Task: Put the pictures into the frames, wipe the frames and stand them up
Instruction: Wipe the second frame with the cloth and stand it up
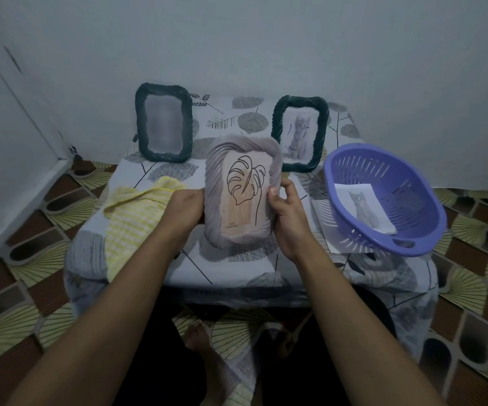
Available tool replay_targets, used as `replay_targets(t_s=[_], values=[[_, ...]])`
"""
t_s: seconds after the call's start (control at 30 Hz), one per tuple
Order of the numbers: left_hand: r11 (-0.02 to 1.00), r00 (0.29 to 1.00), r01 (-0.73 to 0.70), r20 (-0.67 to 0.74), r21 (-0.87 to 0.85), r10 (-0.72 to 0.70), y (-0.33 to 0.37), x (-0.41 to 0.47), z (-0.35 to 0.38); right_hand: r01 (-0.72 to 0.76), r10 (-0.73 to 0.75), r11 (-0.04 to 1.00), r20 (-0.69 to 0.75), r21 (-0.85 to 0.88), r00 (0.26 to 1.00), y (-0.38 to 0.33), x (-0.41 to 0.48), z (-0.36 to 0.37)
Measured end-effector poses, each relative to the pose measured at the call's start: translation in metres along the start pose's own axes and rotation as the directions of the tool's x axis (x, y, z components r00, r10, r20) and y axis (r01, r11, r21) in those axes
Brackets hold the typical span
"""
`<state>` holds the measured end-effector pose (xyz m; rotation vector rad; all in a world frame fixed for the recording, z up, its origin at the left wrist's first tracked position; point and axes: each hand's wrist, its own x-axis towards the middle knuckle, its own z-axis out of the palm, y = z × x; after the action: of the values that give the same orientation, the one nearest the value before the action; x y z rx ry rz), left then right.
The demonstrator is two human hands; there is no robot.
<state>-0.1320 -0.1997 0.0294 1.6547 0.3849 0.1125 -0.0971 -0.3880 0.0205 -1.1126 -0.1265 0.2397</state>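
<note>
The left hand point(185, 206) and right hand point(288, 213) gripped the grey frame point(237, 145) by its side edges, upright between them, leaf picture point(244, 186) inside. A yellow cloth point(137, 212) lay just left of the left hand; a purple basket point(412, 183) sat right of the right hand.

Both hands, left hand point(185, 207) and right hand point(288, 213), gripped the side edges of a pale grey ribbed picture frame point(244, 191) showing a line-drawn leaf, held upright above the leaf-patterned tablecloth point(237, 268). A yellow checked cloth point(137, 209) lay just left.
</note>
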Motion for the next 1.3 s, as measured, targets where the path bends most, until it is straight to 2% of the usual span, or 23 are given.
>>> replay_targets(t_s=[0.07,0.13,0.3,0.4,0.6,0.93,1.1,1.3], values=[[0.967,0.994,0.110,0.026,-0.229,-0.107,0.004,0.007,0.004,0.018,-0.018,0.999,-0.016,-0.032,1.000,0.003,0.005,0.000],[0.931,0.989,0.141,0.097,-0.336,-0.114,0.007,0.016,0.008,0.028,-0.030,0.996,-0.023,-0.086,0.999,0.006,0.011,0.001],[0.934,0.992,0.123,0.075,-0.335,-0.104,0.015,0.052,0.016,0.085,-0.090,0.969,-0.011,-0.233,0.996,0.012,0.038,0.004],[0.956,0.994,0.102,-0.014,-0.276,-0.111,0.016,0.084,0.016,0.105,-0.117,0.940,-0.018,-0.325,0.993,0.010,0.061,0.004],[0.963,0.993,0.074,-0.068,-0.260,-0.094,0.020,0.144,0.021,0.063,-0.076,0.890,-0.009,-0.451,0.997,0.006,0.112,0.007],[0.965,0.998,0.043,-0.039,-0.258,-0.055,0.018,0.221,0.026,0.017,-0.042,0.914,-0.055,-0.406,0.998,0.013,0.174,0.008],[0.951,0.997,0.060,-0.022,-0.305,-0.070,0.017,0.243,0.032,-0.010,-0.041,0.925,-0.124,-0.380,0.991,0.023,0.191,0.007],[0.945,0.987,0.116,-0.075,-0.307,-0.145,0.017,0.261,0.040,0.001,-0.065,0.906,-0.136,-0.424,0.989,0.029,0.193,0.009]])
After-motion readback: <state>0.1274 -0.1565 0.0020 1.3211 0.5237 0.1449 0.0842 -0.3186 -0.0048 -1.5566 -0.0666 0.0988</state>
